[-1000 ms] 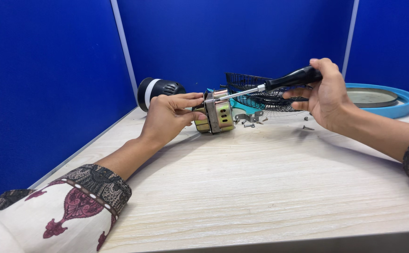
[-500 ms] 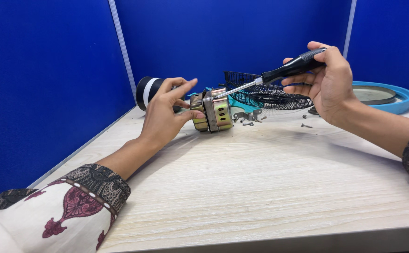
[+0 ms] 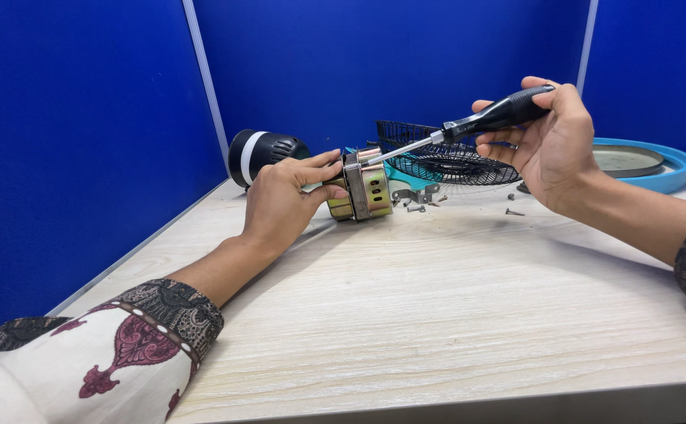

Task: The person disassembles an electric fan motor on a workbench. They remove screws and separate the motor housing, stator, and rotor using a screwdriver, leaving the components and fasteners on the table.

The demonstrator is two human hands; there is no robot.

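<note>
2 hands engaged: left hand (image 3: pixel 280 200) grips motor (image 3: pixel 364 185); right hand (image 3: pixel 551 141) clenches screwdriver (image 3: pixel 468 126), tip at housing. Unscrewing appears underway; next needs steady alignment.

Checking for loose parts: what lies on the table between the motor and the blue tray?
In the head view, small screws and the black fan grille lie between the motor and the blue tray.

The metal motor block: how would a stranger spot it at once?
Look to the back of the pale wooden table, ahead of the black wire fan guard. The motor rests under the left hand: brassy, boxy, the screwdriver tip touching it.
</note>
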